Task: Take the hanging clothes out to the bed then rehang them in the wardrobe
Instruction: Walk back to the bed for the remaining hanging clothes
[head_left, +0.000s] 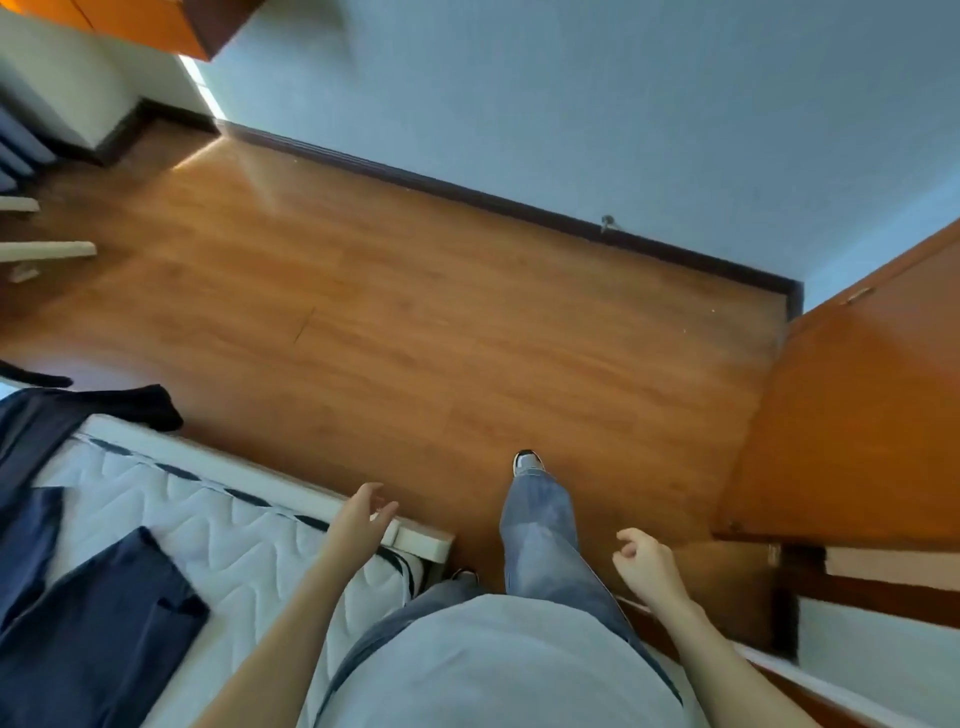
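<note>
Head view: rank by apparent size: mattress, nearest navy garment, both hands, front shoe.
1. mattress, though partly covered and cropped.
2. navy garment, cropped by the frame edge.
3. left hand and right hand: look alike, not ranked.
4. shoe, mostly hidden under the trouser leg and farther from the camera.

Navy clothes (104, 613) on the bed (249, 525) run off the left edge; the wooden door (857, 415) is cropped at right; a tiny fitting (607, 223) by the skirting (467, 193) is unreadable.
</note>
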